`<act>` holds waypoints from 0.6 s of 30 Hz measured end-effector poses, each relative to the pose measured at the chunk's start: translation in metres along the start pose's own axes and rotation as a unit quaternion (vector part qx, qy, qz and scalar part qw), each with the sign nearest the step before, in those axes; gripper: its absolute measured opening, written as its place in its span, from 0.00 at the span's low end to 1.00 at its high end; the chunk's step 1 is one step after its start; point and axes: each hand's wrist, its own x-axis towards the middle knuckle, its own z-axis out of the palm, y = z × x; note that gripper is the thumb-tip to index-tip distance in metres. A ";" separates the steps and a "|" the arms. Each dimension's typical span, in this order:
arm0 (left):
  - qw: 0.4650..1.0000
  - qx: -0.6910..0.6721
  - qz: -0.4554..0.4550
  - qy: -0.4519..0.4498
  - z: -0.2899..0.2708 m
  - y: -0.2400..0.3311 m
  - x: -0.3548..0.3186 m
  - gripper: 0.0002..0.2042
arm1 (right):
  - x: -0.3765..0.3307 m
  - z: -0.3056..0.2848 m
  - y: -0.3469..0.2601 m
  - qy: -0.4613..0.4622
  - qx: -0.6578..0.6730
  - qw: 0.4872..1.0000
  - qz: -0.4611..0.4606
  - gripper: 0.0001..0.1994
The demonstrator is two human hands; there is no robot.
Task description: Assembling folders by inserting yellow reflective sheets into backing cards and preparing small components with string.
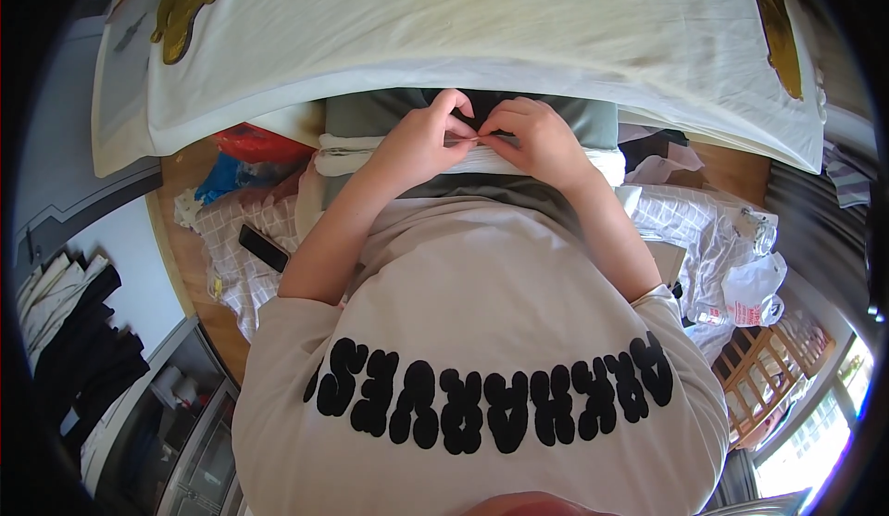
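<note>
My left hand and my right hand meet over my lap, just below the table's front edge. Thumb and fingers of each are pinched together, the tips nearly touching. Between them is something thin and pale, too small to name. Under my wrists, a folded white cloth lies in a band across my lap. Dark grey-green fabric covers my legs beyond it.
A white-covered table spans the far side. To my left lie a dark phone on checked cloth and red and blue bags. A white plastic bag and wooden rails are at right.
</note>
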 end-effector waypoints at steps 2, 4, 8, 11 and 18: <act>1.000 -0.028 -0.003 0.012 0.001 -0.003 0.000 0.16 | 0.000 -0.001 -0.002 0.000 -0.009 1.000 -0.003 0.05; 1.000 -0.025 -0.005 0.013 0.001 -0.004 0.001 0.16 | 0.000 -0.001 -0.002 0.000 -0.018 1.000 -0.005 0.05; 0.999 0.028 -0.015 0.024 0.000 0.005 0.001 0.15 | 0.000 0.000 0.002 -0.006 0.015 1.000 0.008 0.04; 0.998 0.040 0.023 0.033 0.002 -0.006 0.003 0.14 | 0.001 0.001 0.002 -0.008 0.046 0.999 0.019 0.04; 0.986 0.149 0.029 0.066 0.006 -0.006 0.002 0.14 | 0.001 0.000 0.003 -0.007 0.058 0.998 0.027 0.03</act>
